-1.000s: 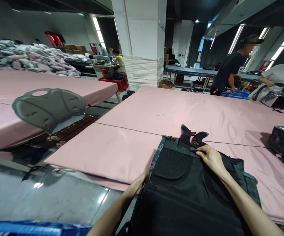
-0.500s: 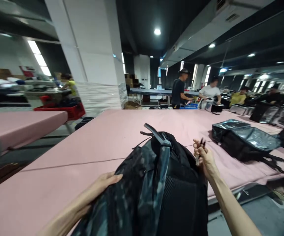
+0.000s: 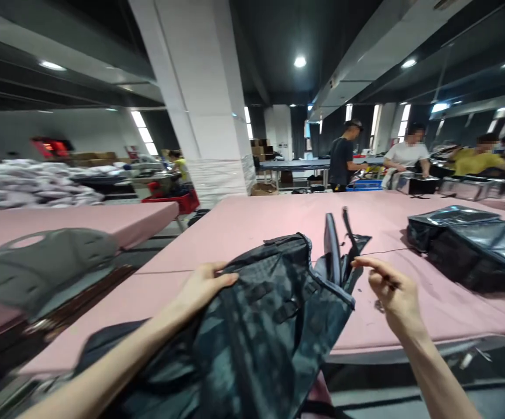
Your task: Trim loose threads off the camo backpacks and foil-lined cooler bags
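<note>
A dark camouflage backpack [image 3: 274, 314] is tilted over the near edge of the pink-covered table. Its top gapes at the right, showing a grey-edged zip opening and an upright flap. My left hand [image 3: 211, 285] grips the bag's upper left edge, thumb on the camouflage fabric and fingers hidden behind. At the bag's right, my right hand [image 3: 389, 285] has its index finger stretched to the dark strap end [image 3: 350, 238] by the opening, touching or almost touching it. Curled in its other fingers is a small dark tool with a shiny part, too hidden to name.
The pink table [image 3: 252, 221] stretches ahead; black bags with clear plastic tops [image 3: 475, 244] lie on its right. A grey chair back [image 3: 46, 267] stands at left, near a second pink table. Several people work beyond, one in a dark shirt [image 3: 342, 157]. A white pillar [image 3: 204, 116] rises behind.
The backpack has turned and tipped, so its camouflage side and open top face me instead of the black padded back. My right hand has moved to the opening's edge. The view has swung left.
</note>
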Tool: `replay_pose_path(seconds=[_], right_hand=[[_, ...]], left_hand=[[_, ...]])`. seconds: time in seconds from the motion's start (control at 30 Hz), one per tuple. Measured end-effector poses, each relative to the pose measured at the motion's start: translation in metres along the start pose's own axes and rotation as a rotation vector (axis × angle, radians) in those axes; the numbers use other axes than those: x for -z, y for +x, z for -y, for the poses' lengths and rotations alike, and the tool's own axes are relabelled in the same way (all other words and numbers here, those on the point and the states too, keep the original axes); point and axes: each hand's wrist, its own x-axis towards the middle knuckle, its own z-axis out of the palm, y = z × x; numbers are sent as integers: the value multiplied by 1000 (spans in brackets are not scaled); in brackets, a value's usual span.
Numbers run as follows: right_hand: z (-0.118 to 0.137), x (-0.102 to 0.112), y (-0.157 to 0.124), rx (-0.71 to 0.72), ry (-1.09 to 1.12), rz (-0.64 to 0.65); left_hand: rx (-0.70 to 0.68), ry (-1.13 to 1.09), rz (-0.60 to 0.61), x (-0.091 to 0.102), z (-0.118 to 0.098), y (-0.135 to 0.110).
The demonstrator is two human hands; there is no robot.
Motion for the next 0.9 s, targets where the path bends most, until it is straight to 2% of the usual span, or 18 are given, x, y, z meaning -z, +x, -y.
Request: replay_pose_path(seconds=[0.1,0.2,0.37,0.43,0.53,0.63,0.7,0.8,0.9], right_hand=[[-27,-3,-10,86,-236,61],[-50,-12,-19,105,-339,90],[-69,-31,-25,-141,-219,53],[-70,-42,-14,-217,-153,-37],[-73,-65,26,-233,-71,-183],[-81,-92,75,-212,-54,-175],[-85,-107,98,-196,-54,-141],[-80,-117,103,-173,-61,-78],[-63,-115,83,-89,-144,-59]], left_hand=[[-56,-14,-14,-14,21,12],[-21,-78,-37,-12,28,12],[25,-234,-62,-2,32,-2],[40,-279,-89,-1,36,-3],[72,-347,-177,-3,39,1],[88,-428,-249,-7,40,-1],[94,-461,-268,-10,45,-11],[85,-475,-238,-14,61,-33],[27,-407,-204,-7,82,-51]])
